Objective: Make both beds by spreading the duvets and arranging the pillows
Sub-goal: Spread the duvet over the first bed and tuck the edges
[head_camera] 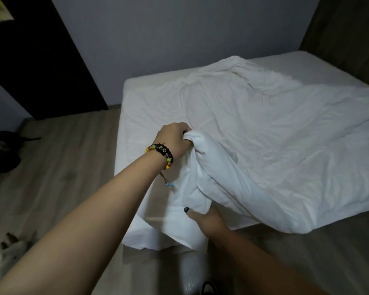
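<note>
Head view showing the duvet-spreading step under way on one bed, judging by the layout: crumpled white fabric duvet point(275, 128) lying bunched across the white-sheeted mattress point(149, 96), heaped toward the far edge and draping off the near right edge toward the grey wood-plank floor point(68, 162). Near left corner of the bed only partly covered; far left corner bare. No pillow plainly in sight; second bed out of frame.

Left hand point(175, 139), wearing a bracelet of coloured and black beads point(161, 153), gripping a gathered corner of the duvet, fingers curled tightly round the bunched cloth and lifting it clear of the mattress near the near left corner. Right hand point(209, 220) reaching in lower down at the near edge, dark-nailed thumb lying straight on the fabric, remaining fingers tucked beneath a hanging fold and hidden, so grip there impossible to confirm.

Next move probably calling for: finding the duvet's true corner and edge among the folds, taking it in both hands, then drawing the cloth out toward the near left corner and shaking it flat so the heap at the far side opens. Likely needing a firm two-handed hold, since soft cloth sags and twists. Pillow arranging and the other bed apparently not yet done.
</note>
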### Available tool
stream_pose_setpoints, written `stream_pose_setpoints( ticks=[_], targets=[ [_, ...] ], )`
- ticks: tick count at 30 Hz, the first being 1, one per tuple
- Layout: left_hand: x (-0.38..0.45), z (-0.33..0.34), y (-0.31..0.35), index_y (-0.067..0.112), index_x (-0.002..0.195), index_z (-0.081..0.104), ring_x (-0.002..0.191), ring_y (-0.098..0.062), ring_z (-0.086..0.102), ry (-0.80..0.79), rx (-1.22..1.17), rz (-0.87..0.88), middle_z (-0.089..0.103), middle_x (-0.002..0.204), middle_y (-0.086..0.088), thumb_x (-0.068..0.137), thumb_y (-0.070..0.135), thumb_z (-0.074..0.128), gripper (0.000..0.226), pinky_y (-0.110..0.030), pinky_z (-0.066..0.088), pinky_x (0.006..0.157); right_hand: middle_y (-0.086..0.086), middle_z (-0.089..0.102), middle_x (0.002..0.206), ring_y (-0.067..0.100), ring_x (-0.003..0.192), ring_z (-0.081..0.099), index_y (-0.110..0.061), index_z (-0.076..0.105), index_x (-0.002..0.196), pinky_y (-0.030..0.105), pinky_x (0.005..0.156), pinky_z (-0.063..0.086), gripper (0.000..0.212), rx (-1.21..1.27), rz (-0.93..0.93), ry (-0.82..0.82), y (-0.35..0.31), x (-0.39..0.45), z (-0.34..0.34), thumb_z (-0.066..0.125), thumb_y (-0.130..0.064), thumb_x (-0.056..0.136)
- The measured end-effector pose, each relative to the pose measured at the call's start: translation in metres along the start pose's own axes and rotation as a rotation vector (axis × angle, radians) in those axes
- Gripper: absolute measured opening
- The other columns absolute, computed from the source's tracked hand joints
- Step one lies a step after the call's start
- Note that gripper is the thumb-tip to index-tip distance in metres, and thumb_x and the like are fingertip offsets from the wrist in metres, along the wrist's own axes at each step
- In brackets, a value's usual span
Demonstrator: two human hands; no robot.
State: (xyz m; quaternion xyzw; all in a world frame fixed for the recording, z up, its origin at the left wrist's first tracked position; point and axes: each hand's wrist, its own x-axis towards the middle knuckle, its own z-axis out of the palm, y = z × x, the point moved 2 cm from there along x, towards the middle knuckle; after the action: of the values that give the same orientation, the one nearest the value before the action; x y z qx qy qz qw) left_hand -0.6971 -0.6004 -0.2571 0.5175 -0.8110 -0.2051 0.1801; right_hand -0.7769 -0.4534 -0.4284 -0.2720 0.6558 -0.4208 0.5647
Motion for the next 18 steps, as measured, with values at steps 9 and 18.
stream_pose_setpoints(
  ticks=[9,18],
  targets=[
    [-0.027,0.038,-0.098,0.023,0.123,0.054,0.119,-0.019,0.054,-0.116,-0.721,-0.456,0.056,0.131,-0.006,0.077,0.034,0.077,0.052,-0.028,0.045,0.098,0.001,0.070,0.092,0.010,0.075,0.062,-0.006,0.063,0.087,0.006,0.055,0.045,0.014,0.175,-0.006,0.079,-0.073,-0.013,0.016,0.074,-0.014,0.083],
    [-0.052,0.069,-0.226,0.012,0.121,0.058,0.086,-0.031,0.060,-0.523,-1.414,-1.023,0.065,0.097,-0.011,0.087,0.041,0.058,0.044,-0.042,0.045,0.083,0.003,0.072,0.104,0.024,0.096,0.068,-0.022,0.064,0.096,0.043,0.091,0.053,0.060,0.062,0.048,0.353,-0.079,-0.025,0.109,0.071,-0.069,0.059]
  ],
)
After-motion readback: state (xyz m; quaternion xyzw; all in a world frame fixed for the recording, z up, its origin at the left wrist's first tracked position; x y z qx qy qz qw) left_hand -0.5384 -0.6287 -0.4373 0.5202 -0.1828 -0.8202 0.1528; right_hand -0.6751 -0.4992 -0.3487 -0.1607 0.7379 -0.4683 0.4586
